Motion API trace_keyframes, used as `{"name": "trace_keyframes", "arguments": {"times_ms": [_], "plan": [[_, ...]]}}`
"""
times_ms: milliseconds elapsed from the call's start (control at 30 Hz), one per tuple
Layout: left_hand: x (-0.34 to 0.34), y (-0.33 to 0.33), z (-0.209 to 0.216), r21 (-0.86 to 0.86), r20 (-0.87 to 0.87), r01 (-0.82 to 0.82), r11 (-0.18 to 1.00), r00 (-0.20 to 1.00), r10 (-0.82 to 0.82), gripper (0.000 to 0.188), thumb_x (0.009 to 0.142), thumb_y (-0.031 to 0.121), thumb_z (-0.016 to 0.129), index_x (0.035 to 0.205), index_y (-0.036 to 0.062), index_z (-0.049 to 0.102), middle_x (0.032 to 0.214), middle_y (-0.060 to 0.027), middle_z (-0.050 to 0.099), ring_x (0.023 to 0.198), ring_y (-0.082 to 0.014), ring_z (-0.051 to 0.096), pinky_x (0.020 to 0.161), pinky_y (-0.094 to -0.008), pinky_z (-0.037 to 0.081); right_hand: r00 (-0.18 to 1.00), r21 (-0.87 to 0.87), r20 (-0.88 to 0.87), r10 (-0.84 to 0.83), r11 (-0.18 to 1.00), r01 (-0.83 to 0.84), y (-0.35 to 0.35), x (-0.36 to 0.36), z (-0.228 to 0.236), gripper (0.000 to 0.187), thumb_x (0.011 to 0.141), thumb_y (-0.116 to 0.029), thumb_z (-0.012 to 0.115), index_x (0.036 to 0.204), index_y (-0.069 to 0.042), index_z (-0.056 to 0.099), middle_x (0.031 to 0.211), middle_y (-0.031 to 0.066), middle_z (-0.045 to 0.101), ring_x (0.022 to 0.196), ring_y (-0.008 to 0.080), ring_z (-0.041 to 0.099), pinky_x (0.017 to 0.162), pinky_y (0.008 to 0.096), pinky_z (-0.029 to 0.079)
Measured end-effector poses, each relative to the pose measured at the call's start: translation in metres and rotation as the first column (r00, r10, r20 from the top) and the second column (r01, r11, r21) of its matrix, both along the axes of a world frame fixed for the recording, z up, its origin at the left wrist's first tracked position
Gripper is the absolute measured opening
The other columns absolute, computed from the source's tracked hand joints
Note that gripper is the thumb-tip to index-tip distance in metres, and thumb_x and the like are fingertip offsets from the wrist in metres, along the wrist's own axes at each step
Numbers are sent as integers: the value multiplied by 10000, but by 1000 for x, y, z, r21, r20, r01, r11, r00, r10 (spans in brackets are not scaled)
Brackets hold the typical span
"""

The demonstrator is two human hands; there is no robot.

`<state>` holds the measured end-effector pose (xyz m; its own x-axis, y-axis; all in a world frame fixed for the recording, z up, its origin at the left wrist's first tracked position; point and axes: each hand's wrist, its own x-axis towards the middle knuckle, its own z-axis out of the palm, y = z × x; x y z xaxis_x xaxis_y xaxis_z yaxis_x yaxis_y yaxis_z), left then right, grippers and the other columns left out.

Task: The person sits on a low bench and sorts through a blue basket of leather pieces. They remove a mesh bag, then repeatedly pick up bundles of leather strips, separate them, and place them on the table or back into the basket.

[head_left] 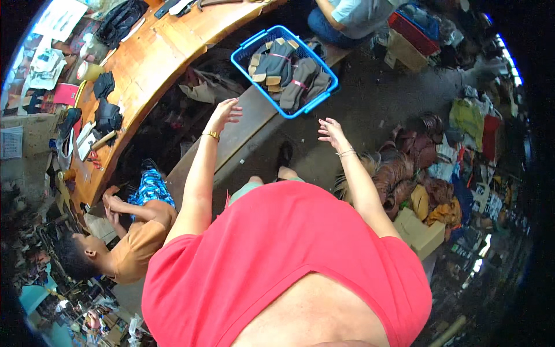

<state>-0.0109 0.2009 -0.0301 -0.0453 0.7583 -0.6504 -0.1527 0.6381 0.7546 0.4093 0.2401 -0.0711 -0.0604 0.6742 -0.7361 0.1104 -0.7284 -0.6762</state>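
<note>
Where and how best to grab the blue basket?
Probably two-handed, by the handles on the blue basket's opposite short ends: left hand from the left to the far-left handle, right hand from the near right to the near-right handle. Both project outward, beside the dark grey bundles inside.

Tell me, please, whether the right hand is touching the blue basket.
Apart: the head view plainly shows dark floor between the right hand and the blue basket.

Worn: red short-sleeved shirt (260, 243) with angled neckline (311, 268), gold-coloured left-wrist band (211, 135), thin right-wrist bracelet (347, 152), pale greenish shorts (245, 188), dark shoe (285, 154).
</note>
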Motion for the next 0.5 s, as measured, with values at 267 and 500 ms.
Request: {"name": "trace_keyframes", "arguments": {"times_ms": [267, 500], "plan": [[17, 78, -50, -73, -112, -104, 992, 989, 96, 718, 862, 397, 646, 1414, 56, 338, 1040, -106, 614, 858, -195, 634, 678, -387, 552, 980, -22, 162, -119, 992, 125, 92, -20, -52, 932, 766, -376, 756, 1467, -91, 213, 1169, 164, 505, 1016, 281, 547, 698, 500, 558], [19, 135, -115, -245, -81, -222, 944, 975, 208, 928, 836, 473, 635, 1499, 153, 69, 1318, -255, 434, 1135, -400, 509, 752, -607, 509, 647, 677, 632, -426, 709, -195, 196, -19, -103, 536, 824, -344, 691, 1259, -74, 532, 1149, 157, 583, 1068, 315, 547, 947, 409, 409]]}}
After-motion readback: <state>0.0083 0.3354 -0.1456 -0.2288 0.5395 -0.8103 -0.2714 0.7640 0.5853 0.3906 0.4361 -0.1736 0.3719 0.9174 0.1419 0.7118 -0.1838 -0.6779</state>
